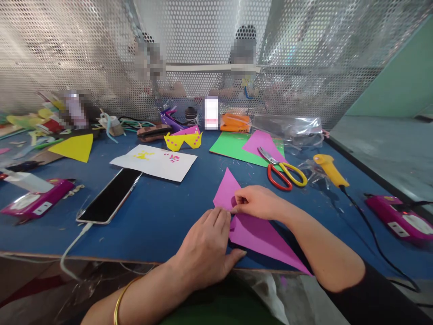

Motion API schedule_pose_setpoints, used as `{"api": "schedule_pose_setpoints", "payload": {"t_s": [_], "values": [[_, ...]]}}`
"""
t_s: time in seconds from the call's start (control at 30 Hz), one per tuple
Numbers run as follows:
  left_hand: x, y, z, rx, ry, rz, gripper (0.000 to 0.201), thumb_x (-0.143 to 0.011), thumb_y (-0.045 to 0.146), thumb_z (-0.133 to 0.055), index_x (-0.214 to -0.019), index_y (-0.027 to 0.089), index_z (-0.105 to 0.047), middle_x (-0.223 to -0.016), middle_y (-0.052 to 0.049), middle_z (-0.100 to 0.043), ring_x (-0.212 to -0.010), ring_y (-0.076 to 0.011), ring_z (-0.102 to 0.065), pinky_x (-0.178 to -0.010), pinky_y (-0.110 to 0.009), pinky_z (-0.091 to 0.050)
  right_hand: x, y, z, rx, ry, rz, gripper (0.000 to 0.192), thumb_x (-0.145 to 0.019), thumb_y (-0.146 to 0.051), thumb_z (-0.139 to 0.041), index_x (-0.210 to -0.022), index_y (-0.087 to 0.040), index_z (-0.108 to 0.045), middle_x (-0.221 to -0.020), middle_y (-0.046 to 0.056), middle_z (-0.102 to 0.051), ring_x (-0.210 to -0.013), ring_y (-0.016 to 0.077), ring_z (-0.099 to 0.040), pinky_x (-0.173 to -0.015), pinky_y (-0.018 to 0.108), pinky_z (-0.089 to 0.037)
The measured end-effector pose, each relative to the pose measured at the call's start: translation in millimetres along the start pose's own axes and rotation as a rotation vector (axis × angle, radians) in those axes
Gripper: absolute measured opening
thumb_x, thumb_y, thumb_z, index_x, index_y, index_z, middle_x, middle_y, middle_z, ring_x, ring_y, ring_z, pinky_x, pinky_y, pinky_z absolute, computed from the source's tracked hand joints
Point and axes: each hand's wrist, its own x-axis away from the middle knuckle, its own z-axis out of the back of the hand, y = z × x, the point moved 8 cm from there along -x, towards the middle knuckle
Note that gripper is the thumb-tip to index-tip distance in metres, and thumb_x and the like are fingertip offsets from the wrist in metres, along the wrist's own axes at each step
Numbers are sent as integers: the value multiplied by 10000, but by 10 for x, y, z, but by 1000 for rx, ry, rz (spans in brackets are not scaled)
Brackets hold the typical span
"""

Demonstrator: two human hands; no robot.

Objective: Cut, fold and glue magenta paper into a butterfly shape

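A sheet of magenta paper, folded into a long pointed shape, lies near the front edge of the blue table. My left hand presses flat on the paper's left part, fingers spread. My right hand pinches a fold of the same paper between thumb and fingertips, just beyond my left hand. A gold bangle sits on my left wrist.
Red-and-yellow scissors, green and pink sheets, a yellow glue gun with cord, a phone on a cable, white paper, yellow paper shapes and pink devices lie around. Two people sit behind a perforated metal screen.
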Motion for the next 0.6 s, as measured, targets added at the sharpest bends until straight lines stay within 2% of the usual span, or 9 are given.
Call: {"api": "schedule_pose_setpoints", "payload": {"t_s": [0.17, 0.37, 0.5, 0.6], "values": [[33, -32, -32, 6, -44, 18, 681, -905, 558, -591, -1289, -5, -586, -1249, -231, -672, -1152, -351, -628, -962, -473, -552, 18, 17, -2, -27, -7, 31, 245, -903, -370, -630, -707, -224, -616, -688, -43, -618, -631, 122, -481, -570, 255, -295], [-25, -52, -55, 102, -133, 65, 595, -881, 530, -617, -1232, 49, -613, -1192, -189, -673, -1114, -339, -610, -954, -480, -548, 17, -3, 7, -33, 21, 62, 210, -860, -315, -679, -685, -224, -608, -654, -39, -619, -609, 127, -487, -556, 259, -294], [-29, -59, -48, 108, -140, 81, 527, -883, 499, -622, -1188, 69, -635, -1179, -178, -679, -1112, -332, -618, -999, -484, -520, 26, -4, 39, -54, 87, 88, 223, -849, -305, -696, -657, -225, -617, -627, -37, -643, -577, 132, -526, -532, 256, -314], [20, -86, -39, 109, -114, 84, 638, -882, 577, -614, -1244, 52, -614, -1245, -192, -672, -1169, -339, -609, -1076, -514, -469, 126, -15, 63, -99, 201, 119, 145, -897, -278, -644, -761, -228, -661, -754, -15, -723, -689, 152, -637, -605, 257, -420]]}}
